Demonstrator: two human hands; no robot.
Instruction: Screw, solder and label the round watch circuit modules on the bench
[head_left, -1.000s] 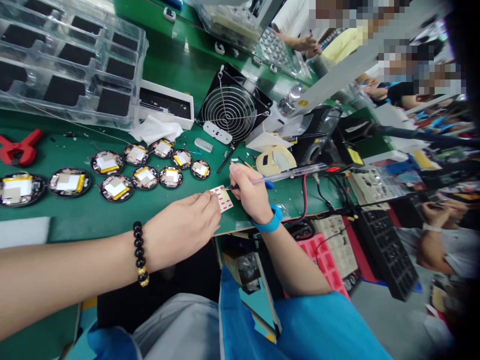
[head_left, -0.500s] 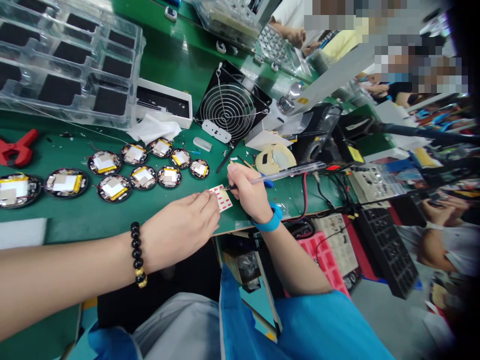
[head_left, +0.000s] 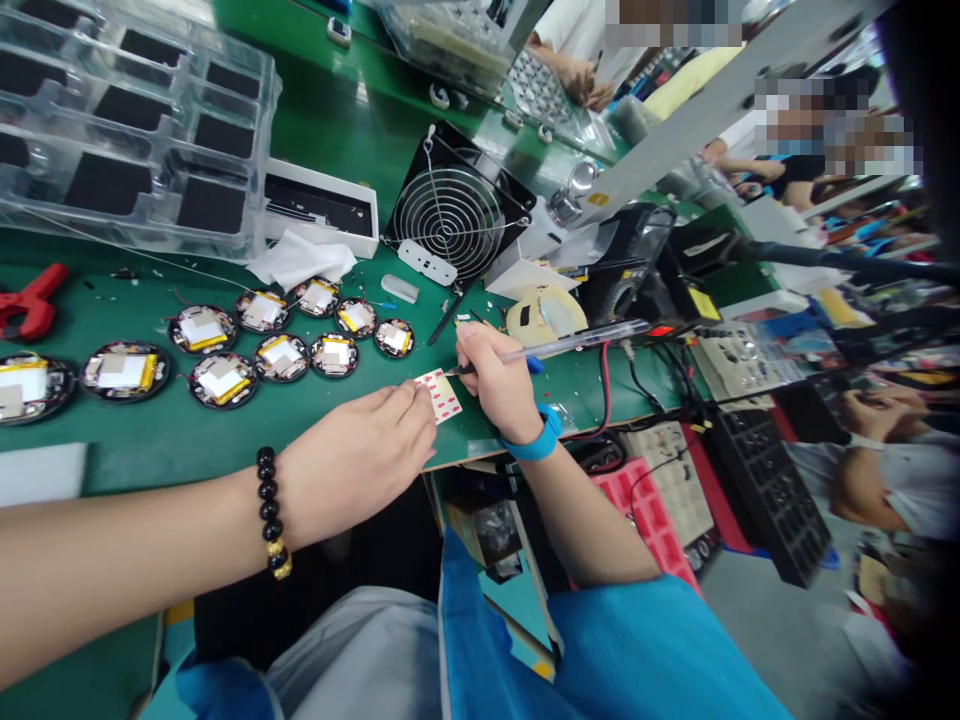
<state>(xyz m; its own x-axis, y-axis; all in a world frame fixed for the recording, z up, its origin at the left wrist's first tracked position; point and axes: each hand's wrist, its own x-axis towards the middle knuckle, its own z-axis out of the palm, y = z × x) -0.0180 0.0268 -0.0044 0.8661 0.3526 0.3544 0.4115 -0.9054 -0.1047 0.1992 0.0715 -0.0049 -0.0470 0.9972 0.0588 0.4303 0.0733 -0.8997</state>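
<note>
My left hand [head_left: 364, 445], fingers pressed together, holds down a small pale sheet with rows of red arrow-like marks [head_left: 448, 402] at the front of the green bench. The sheet's left part is hidden under my fingers. In my right hand [head_left: 495, 380], closed, is a slim pen-like tool with a clear barrel [head_left: 577, 342]. Its dark tip meets the sheet's upper edge; whether it touches cannot be made out. Beyond my left hand lie several round black circuit assemblies [head_left: 334, 354] with white and yellow blocks on top.
A black fan with a wire guard [head_left: 448, 215] stands behind the assemblies. A clear compartment tray [head_left: 259, 150] is at the back left, near a red clamp [head_left: 34, 305]. A tape roll [head_left: 551, 318] and cables lie right of my right hand. Other people's hands [head_left: 577, 80] appear across the bench.
The view has shifted slightly, so the bench items sit a little further left. Both hands keep nearly the same pose, with the tool tip still at the sheet's upper edge.
</note>
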